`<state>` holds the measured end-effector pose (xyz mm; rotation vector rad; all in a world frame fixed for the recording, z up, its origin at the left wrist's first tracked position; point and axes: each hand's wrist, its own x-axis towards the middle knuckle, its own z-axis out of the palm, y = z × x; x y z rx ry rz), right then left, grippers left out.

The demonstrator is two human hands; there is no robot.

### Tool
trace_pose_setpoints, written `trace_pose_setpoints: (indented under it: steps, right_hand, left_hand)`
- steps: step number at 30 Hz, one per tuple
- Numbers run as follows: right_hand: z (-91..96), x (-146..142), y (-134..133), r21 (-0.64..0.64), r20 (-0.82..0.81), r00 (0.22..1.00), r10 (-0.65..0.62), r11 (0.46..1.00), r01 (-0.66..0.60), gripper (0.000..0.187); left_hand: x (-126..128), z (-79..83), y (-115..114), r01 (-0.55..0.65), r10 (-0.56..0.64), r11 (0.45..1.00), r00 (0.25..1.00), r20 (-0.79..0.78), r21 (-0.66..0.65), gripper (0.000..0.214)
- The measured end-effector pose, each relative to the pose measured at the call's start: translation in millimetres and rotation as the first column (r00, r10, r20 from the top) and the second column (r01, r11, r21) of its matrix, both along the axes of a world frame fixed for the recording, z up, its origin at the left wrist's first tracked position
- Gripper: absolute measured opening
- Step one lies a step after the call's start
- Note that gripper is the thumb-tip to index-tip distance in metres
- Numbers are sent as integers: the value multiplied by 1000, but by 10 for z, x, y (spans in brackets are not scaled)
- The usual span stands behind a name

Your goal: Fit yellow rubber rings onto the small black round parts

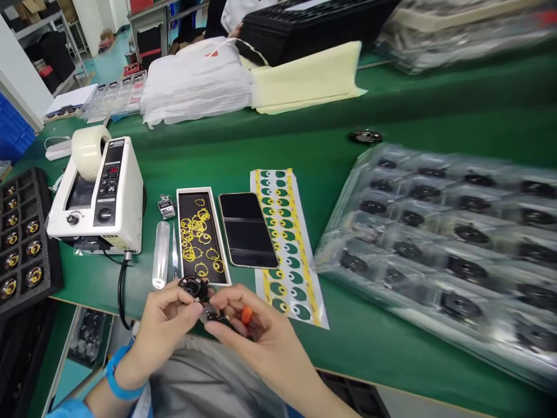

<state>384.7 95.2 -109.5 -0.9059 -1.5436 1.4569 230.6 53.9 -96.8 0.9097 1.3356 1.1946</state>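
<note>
Low in the head view, at the table's front edge, my left hand [167, 322] pinches a round black part with a ring-shaped top [194, 286] between thumb and fingers. Its exact kind is not clear. My right hand [261, 334] is closed close beside it, thumb and fingertips at the lower side of the part. An orange-ended object [246, 315] pokes out between the right fingers; the rest of it is hidden. Just beyond the hands lies a white-rimmed box [203, 197] of thin yellow rings. A phone [248, 229] rests partly on a sheet of yellow die-cut stickers [300, 278].
A tape dispenser [119, 191] stands left, beside a black foam tray [52, 261] of round parts. A tally counter [166, 207] and a whitish tube [161, 252] lie near the box. Clear blister trays [418, 232] fill the right; a loose black part [365, 136] sits behind them.
</note>
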Motion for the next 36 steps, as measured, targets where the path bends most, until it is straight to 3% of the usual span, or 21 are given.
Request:
trace_pose_setpoints:
  steps: [3, 6, 8, 10, 12, 16, 19, 25, 31, 36]
  right_hand:
    - [-6, 128, 66, 267, -28, 999, 37, 963, -28, 23]
    - [-19, 192, 124, 561, 83, 989, 124, 814, -150, 42]
    - [-38, 197, 130, 681, 160, 981, 110, 707, -190, 42]
    - [-50, 191, 108, 721, 148, 987, 68, 676, -154, 37]
    - [-37, 192, 75, 676, 76, 996, 55, 732, -92, 34]
    - [60, 208, 37, 433, 17, 1000, -20, 901, 11, 27]
    - [106, 183, 37, 258, 29, 998, -61, 965, 51, 18]
    - [82, 62, 67, 71, 90, 993, -79, 995, 72, 15]
    - [150, 27, 175, 16, 117, 993, -6, 1000, 4, 16]
    - [203, 34, 252, 42, 137, 988, 65, 997, -71, 16]
  left_hand:
    - [-17, -28, -27, -3, 6, 998, 998, 58, -59, 47]
    - [-10, -53, -41, 52, -30, 991, 985, 167, -124, 49]
    - [2, -47, -42, 86, -54, 987, 974, 220, -139, 48]
    - [8, -27, -47, 103, -70, 987, 968, 241, -125, 45]
    - [4, -4, -62, 104, -77, 990, 967, 245, -100, 39]
    - [-14, 16, -122, 89, -74, 996, 946, 316, -32, 17]
    - [-6, 3, -162, 79, -88, 996, 943, 320, 39, 29]
    - [23, -38, -190, 49, -66, 996, 966, 248, 74, 42]
    - [-18, 13, -179, 121, -121, 993, 989, 90, 7, 41]
    - [-23, 49, -155, 154, -154, 988, 988, 28, 2, 46]
